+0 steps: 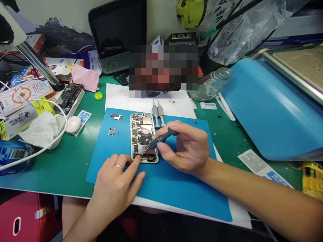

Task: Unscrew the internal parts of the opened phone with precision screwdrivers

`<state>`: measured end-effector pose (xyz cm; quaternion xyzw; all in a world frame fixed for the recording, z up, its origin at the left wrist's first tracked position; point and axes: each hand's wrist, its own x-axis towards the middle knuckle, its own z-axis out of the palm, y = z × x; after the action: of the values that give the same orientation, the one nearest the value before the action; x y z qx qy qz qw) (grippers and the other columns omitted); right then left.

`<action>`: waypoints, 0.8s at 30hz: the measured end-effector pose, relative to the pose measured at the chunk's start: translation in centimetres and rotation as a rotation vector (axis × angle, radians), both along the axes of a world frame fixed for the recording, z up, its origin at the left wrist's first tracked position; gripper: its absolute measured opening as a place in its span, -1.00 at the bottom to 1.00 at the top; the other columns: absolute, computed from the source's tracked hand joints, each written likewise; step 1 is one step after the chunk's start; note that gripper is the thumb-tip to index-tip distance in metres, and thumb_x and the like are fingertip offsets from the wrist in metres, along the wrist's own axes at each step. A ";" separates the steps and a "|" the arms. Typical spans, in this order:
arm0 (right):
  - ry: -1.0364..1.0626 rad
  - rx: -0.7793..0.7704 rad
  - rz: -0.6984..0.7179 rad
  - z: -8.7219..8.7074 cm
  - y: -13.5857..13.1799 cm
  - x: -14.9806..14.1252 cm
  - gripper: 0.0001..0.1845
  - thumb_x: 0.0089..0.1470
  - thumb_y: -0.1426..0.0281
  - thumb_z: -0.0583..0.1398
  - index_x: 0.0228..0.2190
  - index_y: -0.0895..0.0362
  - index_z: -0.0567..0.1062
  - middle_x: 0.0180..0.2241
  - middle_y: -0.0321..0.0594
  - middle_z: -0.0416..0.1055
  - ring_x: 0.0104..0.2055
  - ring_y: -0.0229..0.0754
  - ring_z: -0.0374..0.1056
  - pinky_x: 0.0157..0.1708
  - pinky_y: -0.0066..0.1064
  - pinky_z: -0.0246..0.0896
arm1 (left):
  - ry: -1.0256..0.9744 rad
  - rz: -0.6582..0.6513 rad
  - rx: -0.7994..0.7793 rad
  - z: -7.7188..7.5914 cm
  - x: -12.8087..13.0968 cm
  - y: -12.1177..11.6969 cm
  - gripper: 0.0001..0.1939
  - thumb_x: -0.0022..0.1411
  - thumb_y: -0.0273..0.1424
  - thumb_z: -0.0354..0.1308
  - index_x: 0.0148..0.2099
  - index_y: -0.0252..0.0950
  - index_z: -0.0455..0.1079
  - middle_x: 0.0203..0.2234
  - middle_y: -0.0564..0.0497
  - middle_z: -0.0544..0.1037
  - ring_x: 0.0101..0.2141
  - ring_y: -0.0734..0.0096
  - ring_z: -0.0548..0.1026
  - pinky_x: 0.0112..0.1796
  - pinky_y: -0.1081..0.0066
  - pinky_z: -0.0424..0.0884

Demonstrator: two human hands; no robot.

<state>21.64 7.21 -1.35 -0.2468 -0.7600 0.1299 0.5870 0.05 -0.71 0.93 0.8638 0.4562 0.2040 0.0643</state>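
An opened phone [141, 134] lies face down on a blue mat [176, 188], its inner boards bare. My right hand [188, 148] pinches a dark screwdriver [163, 136], its tip resting on the phone's lower half. My left hand [117, 183], with a ring on one finger, rests on the mat, and its fingertips press the phone's lower left corner. Two small removed parts [114, 124] lie on the mat left of the phone.
Two grey screwdrivers [157, 114] lie just behind the phone. A glass jar [210, 85] lies on its side at the back right, beside a large blue sheet [267, 107]. Another opened phone [69, 95], a tissue [42, 129], boxes and a white cable crowd the left.
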 end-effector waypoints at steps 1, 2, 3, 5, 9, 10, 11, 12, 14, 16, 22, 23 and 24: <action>-0.018 0.023 0.003 0.1 0.0 0.0 -0.23 0.08 0.59 0.26 0.27 -0.03 0.26 -0.29 -0.23 0.53 -0.38 -0.17 0.46 -0.40 -0.27 0.46 | -0.004 -0.002 0.004 0.0 0.0 0.0 -0.66 0.42 -0.35 0.14 0.18 -0.34 0.42 -0.22 -0.09 0.49 -0.28 0.26 0.39 -0.30 0.26 0.38; -0.031 0.042 0.008 0.1 0.0 0.0 -0.22 0.08 0.59 0.26 0.28 -0.02 0.25 -0.29 -0.23 0.54 -0.38 -0.16 0.46 -0.40 -0.27 0.46 | -0.007 -0.003 0.009 0.0 0.0 0.0 -0.66 0.42 -0.35 0.14 0.17 -0.33 0.42 -0.22 -0.09 0.49 -0.28 0.26 0.39 -0.30 0.26 0.38; -0.041 0.061 0.018 0.1 0.0 0.0 -0.21 0.07 0.60 0.26 0.29 -0.01 0.24 -0.28 -0.22 0.55 -0.38 -0.16 0.47 -0.41 -0.26 0.46 | -0.008 -0.004 0.013 0.0 0.0 0.0 -0.66 0.42 -0.35 0.14 0.17 -0.33 0.43 -0.22 -0.09 0.49 -0.28 0.26 0.39 -0.31 0.26 0.38; -0.060 0.086 0.039 0.1 0.0 0.1 -0.18 0.07 0.60 0.26 0.31 0.01 0.22 -0.26 -0.19 0.57 -0.37 -0.14 0.47 -0.42 -0.26 0.47 | -0.008 -0.006 0.014 0.0 0.0 0.0 -0.66 0.42 -0.35 0.14 0.17 -0.34 0.43 -0.22 -0.09 0.49 -0.28 0.26 0.39 -0.30 0.26 0.38; -0.099 0.097 0.049 0.0 -0.2 0.1 -0.18 0.07 0.59 0.27 0.31 0.03 0.20 -0.23 -0.17 0.58 -0.35 -0.13 0.48 -0.43 -0.27 0.50 | -0.006 -0.005 0.009 0.0 0.0 0.0 -0.67 0.42 -0.35 0.14 0.17 -0.33 0.44 -0.22 -0.09 0.49 -0.28 0.27 0.39 -0.30 0.27 0.38; -0.103 0.097 0.048 0.0 -0.2 0.1 -0.19 0.08 0.58 0.27 0.31 0.04 0.20 -0.22 -0.15 0.58 -0.34 -0.13 0.48 -0.42 -0.27 0.50 | -0.007 -0.005 0.008 -0.1 0.0 0.0 -0.67 0.42 -0.35 0.14 0.16 -0.33 0.45 -0.22 -0.08 0.49 -0.29 0.27 0.39 -0.31 0.28 0.38; -0.106 0.100 0.049 0.0 -0.2 0.1 -0.20 0.09 0.58 0.27 0.31 0.05 0.20 -0.21 -0.14 0.59 -0.34 -0.12 0.48 -0.42 -0.27 0.50 | -0.007 -0.003 0.006 -0.1 0.0 0.0 -0.67 0.42 -0.35 0.14 0.17 -0.33 0.45 -0.23 -0.08 0.49 -0.29 0.27 0.39 -0.31 0.28 0.38; -0.108 0.100 0.051 0.0 -0.2 0.1 -0.20 0.09 0.57 0.26 0.31 0.05 0.20 -0.21 -0.12 0.59 -0.34 -0.12 0.48 -0.42 -0.27 0.50 | -0.007 -0.002 0.006 -0.1 0.0 0.0 -0.67 0.42 -0.35 0.13 0.16 -0.33 0.45 -0.23 -0.09 0.49 -0.29 0.27 0.39 -0.30 0.28 0.38; -0.118 0.100 0.058 0.0 -0.2 0.1 -0.20 0.10 0.57 0.27 0.31 0.04 0.20 -0.21 -0.12 0.60 -0.34 -0.12 0.48 -0.42 -0.28 0.49 | -0.006 0.000 0.006 0.0 0.0 0.0 -0.67 0.43 -0.35 0.13 0.16 -0.34 0.45 -0.23 -0.09 0.49 -0.28 0.28 0.39 -0.30 0.28 0.38; -0.129 0.094 0.063 0.1 -0.2 0.1 -0.20 0.10 0.57 0.26 0.31 0.03 0.19 -0.22 -0.13 0.60 -0.35 -0.13 0.48 -0.42 -0.29 0.48 | -0.005 0.001 0.009 0.0 0.0 0.0 -0.67 0.43 -0.35 0.13 0.16 -0.34 0.45 -0.23 -0.09 0.50 -0.28 0.28 0.39 -0.30 0.28 0.38; -0.153 0.096 0.068 0.6 -0.2 -0.2 -0.24 0.13 0.57 0.24 0.30 0.04 0.18 -0.27 -0.17 0.58 -0.39 -0.16 0.46 -0.41 -0.29 0.48 | -0.012 -0.001 0.004 0.0 0.0 -0.1 -0.67 0.42 -0.36 0.15 0.16 -0.34 0.45 -0.23 -0.09 0.50 -0.29 0.28 0.39 -0.31 0.28 0.39; -0.158 0.102 0.070 0.7 -0.1 -0.2 -0.26 0.13 0.58 0.24 0.30 0.06 0.20 -0.28 -0.17 0.57 -0.39 -0.16 0.46 -0.41 -0.29 0.47 | -0.012 0.000 0.006 0.0 0.0 -0.1 -0.67 0.42 -0.36 0.15 0.16 -0.35 0.45 -0.23 -0.09 0.50 -0.29 0.28 0.39 -0.32 0.28 0.39; -0.162 0.108 0.071 0.8 -0.1 -0.2 -0.28 0.13 0.58 0.23 0.29 0.09 0.21 -0.29 -0.16 0.56 -0.39 -0.16 0.45 -0.42 -0.30 0.47 | -0.012 0.001 0.006 0.1 0.0 -0.1 -0.67 0.42 -0.36 0.15 0.15 -0.35 0.45 -0.23 -0.09 0.50 -0.29 0.28 0.39 -0.31 0.28 0.39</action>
<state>21.42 7.09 -0.59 -0.1975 -0.8193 0.0892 0.5308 0.07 -0.82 0.99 0.8626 0.4554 0.2106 0.0644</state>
